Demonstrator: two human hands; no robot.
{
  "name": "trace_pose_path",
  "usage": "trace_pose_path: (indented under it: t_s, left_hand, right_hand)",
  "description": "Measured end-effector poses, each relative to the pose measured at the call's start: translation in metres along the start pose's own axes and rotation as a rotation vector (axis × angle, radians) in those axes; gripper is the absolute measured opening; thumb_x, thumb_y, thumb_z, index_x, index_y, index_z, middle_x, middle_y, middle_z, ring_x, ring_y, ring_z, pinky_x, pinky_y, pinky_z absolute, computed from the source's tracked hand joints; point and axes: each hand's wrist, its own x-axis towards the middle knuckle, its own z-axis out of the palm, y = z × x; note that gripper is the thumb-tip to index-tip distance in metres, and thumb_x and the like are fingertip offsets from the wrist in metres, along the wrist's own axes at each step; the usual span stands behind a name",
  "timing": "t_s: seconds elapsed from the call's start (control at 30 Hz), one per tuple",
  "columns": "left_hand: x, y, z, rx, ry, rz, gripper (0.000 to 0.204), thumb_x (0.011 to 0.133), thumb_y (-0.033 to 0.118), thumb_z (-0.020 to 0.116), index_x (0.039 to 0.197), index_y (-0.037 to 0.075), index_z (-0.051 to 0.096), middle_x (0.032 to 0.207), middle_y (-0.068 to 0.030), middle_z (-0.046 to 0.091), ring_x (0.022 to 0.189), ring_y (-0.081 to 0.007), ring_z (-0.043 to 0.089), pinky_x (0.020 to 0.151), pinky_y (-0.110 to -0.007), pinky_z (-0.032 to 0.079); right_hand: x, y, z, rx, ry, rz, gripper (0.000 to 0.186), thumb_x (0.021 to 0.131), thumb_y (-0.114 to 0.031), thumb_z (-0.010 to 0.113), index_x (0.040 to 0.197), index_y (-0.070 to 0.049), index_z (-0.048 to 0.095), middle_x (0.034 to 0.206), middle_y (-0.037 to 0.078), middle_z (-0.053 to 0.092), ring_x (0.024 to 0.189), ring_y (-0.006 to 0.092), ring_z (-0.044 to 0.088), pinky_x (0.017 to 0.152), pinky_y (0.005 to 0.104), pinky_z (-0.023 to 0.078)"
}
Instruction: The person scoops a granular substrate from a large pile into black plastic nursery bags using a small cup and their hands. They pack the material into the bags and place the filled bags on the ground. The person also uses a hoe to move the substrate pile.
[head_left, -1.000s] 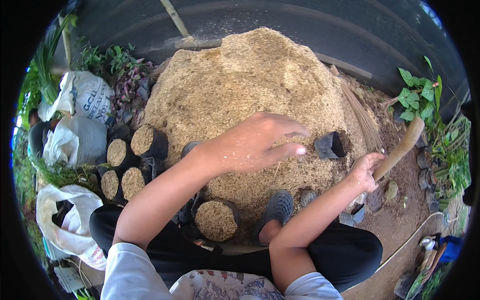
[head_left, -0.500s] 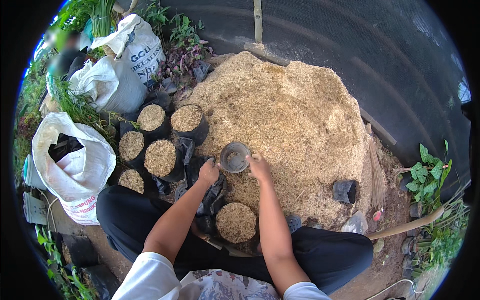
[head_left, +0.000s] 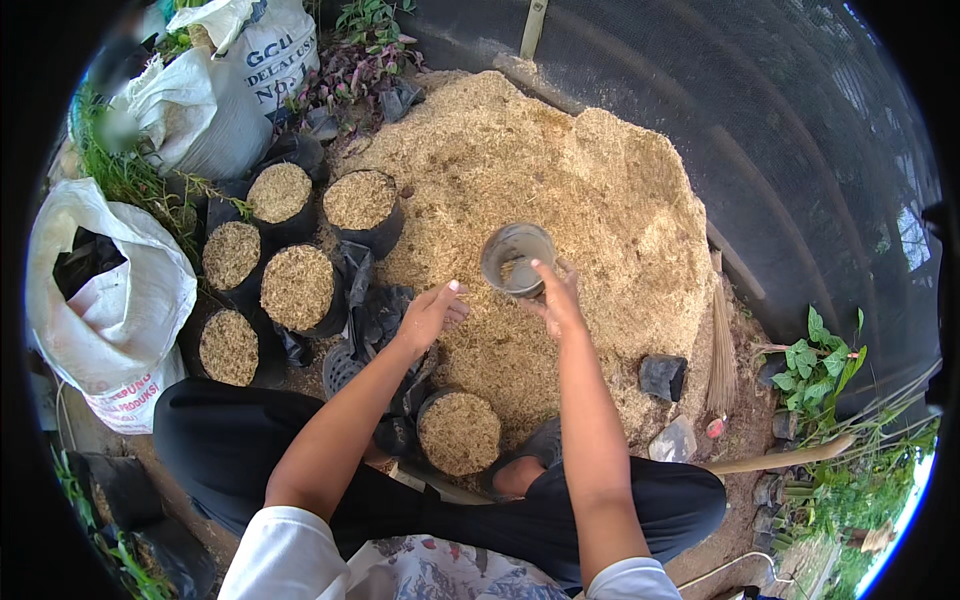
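Note:
A grey, round, tapered plastic pot [head_left: 517,259] is tilted above the heap of pale shavings [head_left: 560,180], with a little of the loose material inside it. My right hand [head_left: 556,297] grips its rim and side, thumb at the inner edge. To the left, apart from the pot, my left hand [head_left: 433,314] holds nothing, its fingers partly stretched and loosely curved. Between my legs stands a black planting bag [head_left: 458,433] filled to the top with shavings. Crumpled black plastic bags [head_left: 382,310] lie beneath and left of my left hand.
Several filled black bags [head_left: 297,287] stand at the left beside an open white sack [head_left: 120,290]. More white sacks [head_left: 195,115] are behind them. A small black bag [head_left: 662,377], a stick broom [head_left: 722,350] and a wooden handle [head_left: 785,455] lie right. Dark netting [head_left: 760,130] borders the back.
The pot has moved right and up in my right hand and now tilts. My left hand has let go of it and opened. The whole view has shifted slightly.

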Motion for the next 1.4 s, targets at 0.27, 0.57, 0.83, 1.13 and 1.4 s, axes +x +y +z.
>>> trace_pose_path:
  t_s: [0.27, 0.57, 0.83, 1.13, 1.4]
  left_hand:
    - [-0.053, 0.009, 0.021, 1.035, -0.503, -0.426, 0.062, 0.115, 0.053, 0.053, 0.127, -0.004, 0.073, 0.110, -0.0274, 0.078, 0.110, -0.0425, 0.076, 0.095, -0.054, 0.059]
    - [-0.099, 0.006, -0.012, 1.068, -0.418, -0.256, 0.046, 0.108, 0.043, 0.069, 0.141, 0.010, 0.073, 0.116, -0.0219, 0.081, 0.117, -0.0409, 0.076, 0.104, -0.050, 0.057]
    - [-0.079, 0.006, 0.010, 1.213, -0.483, -0.222, 0.038, 0.100, 0.035, 0.081, 0.131, 0.013, 0.080, 0.107, -0.0176, 0.083, 0.107, -0.0377, 0.079, 0.099, -0.046, 0.060]
    - [-0.109, 0.005, 0.018, 1.302, -0.395, -0.285, 0.037, 0.098, 0.029, 0.075, 0.121, -0.001, 0.077, 0.117, -0.0285, 0.079, 0.117, -0.0409, 0.076, 0.101, -0.052, 0.061]
    - [-0.135, -0.007, -0.023, 0.974, -0.401, -0.384, 0.051, 0.107, 0.041, 0.071, 0.120, -0.008, 0.074, 0.081, -0.0185, 0.080, 0.067, -0.0296, 0.081, 0.069, -0.042, 0.064]
  right_hand:
    - [0.059, -0.060, -0.167, -1.030, 0.508, -0.142, 0.099, 0.090, -0.054, 0.088, 0.170, -0.023, 0.038, 0.162, 0.035, 0.045, 0.144, 0.0507, 0.056, 0.119, 0.0547, 0.050]
    - [0.127, -0.005, -0.150, -0.897, 0.654, -0.291, 0.094, 0.087, -0.040, 0.093, 0.168, -0.032, 0.046, 0.167, 0.030, 0.032, 0.151, 0.0532, 0.045, 0.126, 0.0543, 0.047]
    - [0.152, 0.021, -0.075, -0.983, 0.428, -0.372, 0.098, 0.081, -0.036, 0.097, 0.167, -0.033, 0.050, 0.172, 0.030, 0.029, 0.158, 0.0507, 0.040, 0.128, 0.0537, 0.046]
    - [0.147, 0.013, -0.045, -0.963, 0.273, -0.257, 0.093, 0.090, -0.045, 0.091, 0.170, -0.026, 0.046, 0.177, 0.028, 0.022, 0.161, 0.0474, 0.036, 0.132, 0.0532, 0.040]
    - [-0.042, 0.008, -0.038, -1.114, -0.454, 0.008, 0.045, 0.115, -0.041, 0.062, 0.136, -0.001, 0.067, 0.117, 0.019, 0.081, 0.097, 0.0283, 0.082, 0.099, 0.0483, 0.064]
